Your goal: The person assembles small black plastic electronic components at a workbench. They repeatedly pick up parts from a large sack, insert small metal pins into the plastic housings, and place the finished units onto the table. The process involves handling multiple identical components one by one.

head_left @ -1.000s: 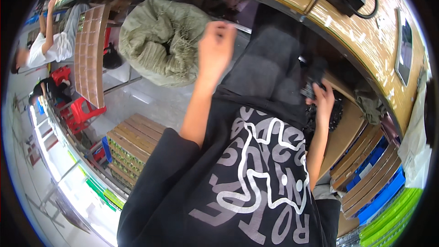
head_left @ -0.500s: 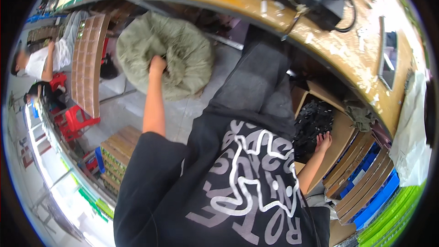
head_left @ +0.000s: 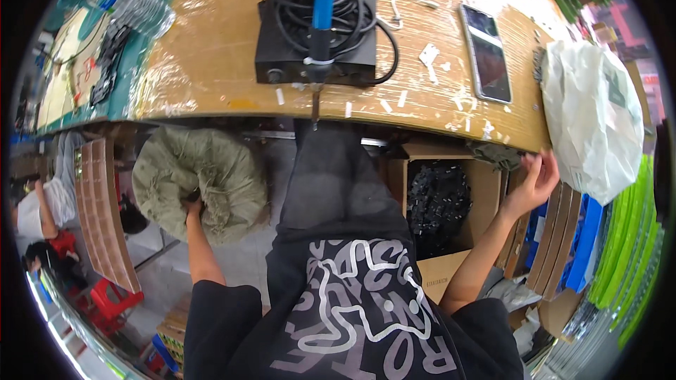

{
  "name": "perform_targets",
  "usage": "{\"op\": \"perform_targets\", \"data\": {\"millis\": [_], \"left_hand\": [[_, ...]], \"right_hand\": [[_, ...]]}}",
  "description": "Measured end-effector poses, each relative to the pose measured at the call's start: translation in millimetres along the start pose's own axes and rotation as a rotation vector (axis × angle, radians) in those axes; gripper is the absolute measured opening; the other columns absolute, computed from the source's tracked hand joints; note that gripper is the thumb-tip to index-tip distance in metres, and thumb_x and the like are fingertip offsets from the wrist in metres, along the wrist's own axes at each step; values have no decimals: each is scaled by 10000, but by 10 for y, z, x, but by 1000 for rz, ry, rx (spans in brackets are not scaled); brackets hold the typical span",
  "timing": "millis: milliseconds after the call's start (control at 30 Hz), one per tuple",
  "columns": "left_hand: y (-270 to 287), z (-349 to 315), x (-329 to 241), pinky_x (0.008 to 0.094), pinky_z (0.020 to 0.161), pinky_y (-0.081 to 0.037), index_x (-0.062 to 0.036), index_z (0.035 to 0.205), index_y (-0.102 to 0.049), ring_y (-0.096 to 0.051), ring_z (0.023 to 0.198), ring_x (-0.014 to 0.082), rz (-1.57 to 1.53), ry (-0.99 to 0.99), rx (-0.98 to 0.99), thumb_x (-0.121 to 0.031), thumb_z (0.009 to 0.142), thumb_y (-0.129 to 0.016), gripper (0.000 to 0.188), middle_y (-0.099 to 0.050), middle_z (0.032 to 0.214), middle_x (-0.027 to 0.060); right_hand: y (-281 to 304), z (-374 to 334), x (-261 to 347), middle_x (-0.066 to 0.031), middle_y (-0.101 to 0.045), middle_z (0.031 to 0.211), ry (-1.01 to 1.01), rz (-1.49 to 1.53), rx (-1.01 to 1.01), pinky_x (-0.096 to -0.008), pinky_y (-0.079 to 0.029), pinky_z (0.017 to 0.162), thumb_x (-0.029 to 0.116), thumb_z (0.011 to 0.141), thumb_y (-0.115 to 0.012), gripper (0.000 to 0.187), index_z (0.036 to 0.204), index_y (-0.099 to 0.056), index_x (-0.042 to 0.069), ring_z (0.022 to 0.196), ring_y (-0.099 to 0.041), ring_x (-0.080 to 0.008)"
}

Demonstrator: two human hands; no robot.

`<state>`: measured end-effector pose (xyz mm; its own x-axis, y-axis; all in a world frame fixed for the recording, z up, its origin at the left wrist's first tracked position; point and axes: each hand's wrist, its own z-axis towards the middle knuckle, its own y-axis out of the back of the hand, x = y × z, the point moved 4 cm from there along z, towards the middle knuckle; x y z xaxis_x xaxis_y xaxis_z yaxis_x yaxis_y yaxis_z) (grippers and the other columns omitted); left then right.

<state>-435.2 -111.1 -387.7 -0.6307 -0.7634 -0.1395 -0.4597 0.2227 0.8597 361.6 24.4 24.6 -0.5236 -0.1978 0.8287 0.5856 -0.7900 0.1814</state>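
On the left stands a bulging olive-green cloth sack (head_left: 232,169) with a gathered mouth. My left hand (head_left: 193,205) reaches into that mouth, its fingers hidden by the folds. My right hand (head_left: 539,184) is raised beside the right front edge of the table, between the cardboard box and a white plastic bag (head_left: 588,119). Its fingers are loosely bent and apart, and I make out nothing in them. Many small black plastic pieces (head_left: 438,204) fill the open cardboard box (head_left: 486,214) to the right of my legs.
A screwdriver-like blue and black tool (head_left: 322,21) hangs upright before a black control box (head_left: 317,63) with coiled cable. A phone (head_left: 487,56) and white scraps lie on the wooden table (head_left: 211,49). Brown trays (head_left: 553,246) stand at right; another person (head_left: 39,211) is at far left.
My view has swung toward the table and the right. My right hand has come up out of the box of black pieces to the table edge. My left hand stays in the sack.
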Motion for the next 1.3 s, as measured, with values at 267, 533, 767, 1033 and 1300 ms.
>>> {"op": "perform_targets", "data": {"millis": [267, 533, 767, 1033, 1300], "left_hand": [[-122, 132, 57, 345, 1037, -158, 10, 1315, -118, -164, 1265, 287, -85, 253, 46, -500, 485, -715, 1143, -180, 1353, 204], [-186, 36, 329, 377, 1014, -186, -27, 1290, -270, -217, 1241, 315, -20, 0, -15, -469, 747, -482, 731, -254, 1334, 193], [250, -707, -382, 346, 986, -245, -18, 1174, -442, -340, 1174, 318, -435, -115, -293, -391, 621, -632, 694, -419, 1223, 201], [289, -951, -177, 328, 980, -264, 4, 1203, -398, -335, 1180, 317, -373, 179, -247, -437, 594, -656, 795, -387, 1244, 217], [63, -442, -107, 300, 979, -278, 35, 1217, -358, -356, 1172, 298, -424, 450, -154, -419, 499, -746, 934, -383, 1250, 206]], "right_hand": [[-929, 958, 349, -152, -543, 982, 343, -560, 516, -325, -434, 748, 49, 749, -523, 281, 1020, -490, -18, 830, -550, -248], [-1799, 1975, -911, -254, -564, 827, 439, -1224, 755, -414, -449, 741, 70, 639, -547, 251, 855, -529, -57, 808, -549, -369], [-1424, 3043, -2086, -238, -532, 814, 1054, -1366, 948, -424, -427, 686, 124, 764, -433, 191, 855, -532, -13, 765, -525, -362], [-1514, 3049, -2072, -270, -508, 1033, 532, -1345, 850, -442, -370, 823, 169, 837, -258, 349, 1008, -473, -46, 979, -486, -386], [-1476, 2650, -1522, -214, -563, 956, 503, -1436, 770, -421, -403, 764, 143, 803, -315, 265, 958, -494, 22, 917, -524, -370]]}}
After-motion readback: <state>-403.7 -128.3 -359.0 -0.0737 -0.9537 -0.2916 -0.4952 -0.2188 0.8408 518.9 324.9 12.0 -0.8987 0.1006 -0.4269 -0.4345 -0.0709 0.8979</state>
